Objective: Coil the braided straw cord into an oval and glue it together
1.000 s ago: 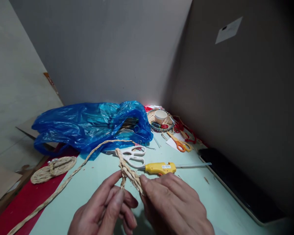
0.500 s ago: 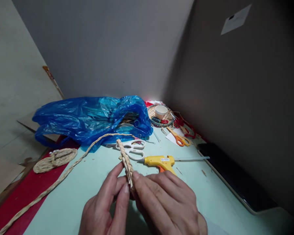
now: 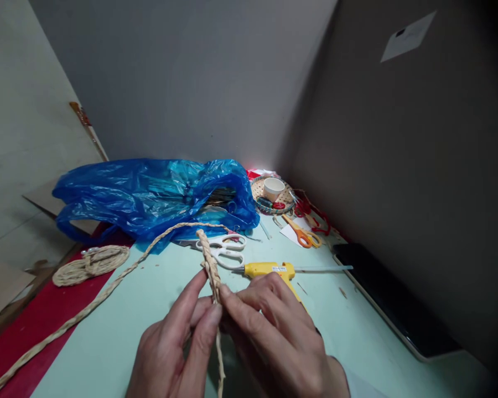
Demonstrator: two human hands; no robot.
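A braided straw rope [image 3: 108,290] runs from the lower left across the pale green table [image 3: 357,326], bends at the back and comes down to my hands. My left hand [image 3: 174,345] and my right hand [image 3: 274,342] meet at the front, and both pinch the doubled end of the rope between thumb and fingers. A loose strand hangs down between them. A yellow glue gun [image 3: 271,270] lies just behind my right hand, and white scissors [image 3: 224,251] lie beside the rope's upper part.
A blue plastic bag [image 3: 149,196] fills the back left. A coiled straw piece [image 3: 90,264] lies on red cloth at the left. A woven tray [image 3: 257,190] with a white cup [image 3: 273,188], orange scissors [image 3: 302,235] and a black flat device [image 3: 394,304] sit along the right wall.
My hands have drawn closer together on the rope, and the two strands that were spread apart now lie as one. A loose strand now hangs below my fingers.
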